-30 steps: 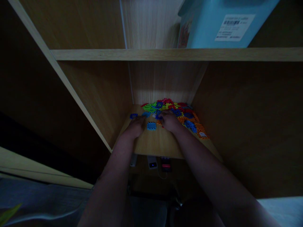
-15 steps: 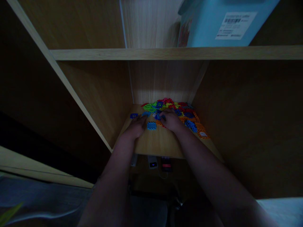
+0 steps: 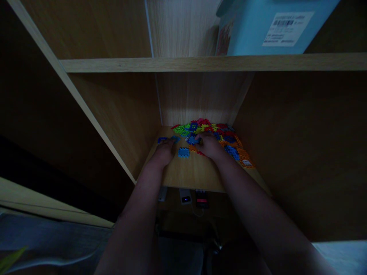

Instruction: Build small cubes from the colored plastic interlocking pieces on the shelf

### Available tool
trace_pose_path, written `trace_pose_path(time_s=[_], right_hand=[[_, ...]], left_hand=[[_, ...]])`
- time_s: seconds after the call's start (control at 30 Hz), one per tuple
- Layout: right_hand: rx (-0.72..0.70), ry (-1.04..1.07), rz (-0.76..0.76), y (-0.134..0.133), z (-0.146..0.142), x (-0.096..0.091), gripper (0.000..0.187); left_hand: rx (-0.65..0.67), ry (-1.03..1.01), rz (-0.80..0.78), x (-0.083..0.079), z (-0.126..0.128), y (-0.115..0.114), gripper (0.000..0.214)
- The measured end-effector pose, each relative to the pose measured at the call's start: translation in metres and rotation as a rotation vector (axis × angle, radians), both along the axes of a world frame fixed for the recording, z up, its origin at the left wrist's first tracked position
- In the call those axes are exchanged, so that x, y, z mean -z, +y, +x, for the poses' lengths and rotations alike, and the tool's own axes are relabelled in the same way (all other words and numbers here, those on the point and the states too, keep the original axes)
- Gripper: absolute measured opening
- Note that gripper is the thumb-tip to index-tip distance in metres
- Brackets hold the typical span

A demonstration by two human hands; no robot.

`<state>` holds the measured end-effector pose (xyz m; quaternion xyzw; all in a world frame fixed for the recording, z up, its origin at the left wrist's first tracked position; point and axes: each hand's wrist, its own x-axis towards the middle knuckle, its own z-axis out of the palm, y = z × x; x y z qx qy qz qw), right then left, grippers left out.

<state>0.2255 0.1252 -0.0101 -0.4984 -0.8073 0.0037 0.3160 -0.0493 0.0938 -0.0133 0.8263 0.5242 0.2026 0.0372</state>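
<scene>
On the wooden shelf, my right hand (image 3: pixel 210 146) pinches a blue plastic interlocking piece (image 3: pixel 193 140) between thumb and fingers at the front of a colourful pile. My left hand (image 3: pixel 164 152) lies low over the shelf, fingers stretched forward. Its fingertips touch a light blue piece (image 3: pixel 176 138), and a dark blue square piece (image 3: pixel 162 139) is partly covered by them. Between the hands a light blue rectangular piece (image 3: pixel 184 152) lies flat. Green pieces (image 3: pixel 181 130), red, yellow and orange pieces (image 3: pixel 244 157) make up the heap behind and right of my right hand.
Overhead runs an upper shelf board (image 3: pixel 183 65) bearing a light blue box (image 3: pixel 252 34) with a white label. Wooden side walls close in the compartment. Below the shelf edge sit a white device (image 3: pixel 185 196) with a lit display and a dark phone-like device (image 3: pixel 202 199).
My left hand has shifted slightly left, towards the dark blue square, and the light blue piece at its fingertips moved a little left. My right hand has moved slightly right, showing more of its blue piece.
</scene>
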Motion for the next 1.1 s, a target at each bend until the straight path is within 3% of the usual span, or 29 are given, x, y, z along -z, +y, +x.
trace_pose_path(time_s=[0.13, 0.27, 0.4, 0.77, 1.1], right_hand=[[-0.123, 0.160, -0.011, -0.006, -0.001, -0.007, 0.023], [-0.305, 0.288, -0.173, -0.015, -0.004, -0.012, 0.029], [-0.443, 0.289, -0.278, -0.021, -0.007, -0.017, 0.034], [-0.398, 0.134, -0.222, -0.022, -0.012, -0.014, 0.031], [-0.382, 0.099, -0.222, -0.025, -0.015, -0.017, 0.029]], left_hand=[[-0.003, -0.082, 0.021, -0.003, -0.001, -0.001, 0.071], [0.005, -0.216, 0.074, -0.005, -0.002, 0.000, 0.060], [0.015, -0.298, 0.109, -0.007, 0.000, 0.001, 0.048], [-0.014, -0.317, 0.032, -0.016, 0.007, -0.009, 0.031], [0.001, -0.308, 0.021, -0.017, 0.008, -0.010, 0.029]])
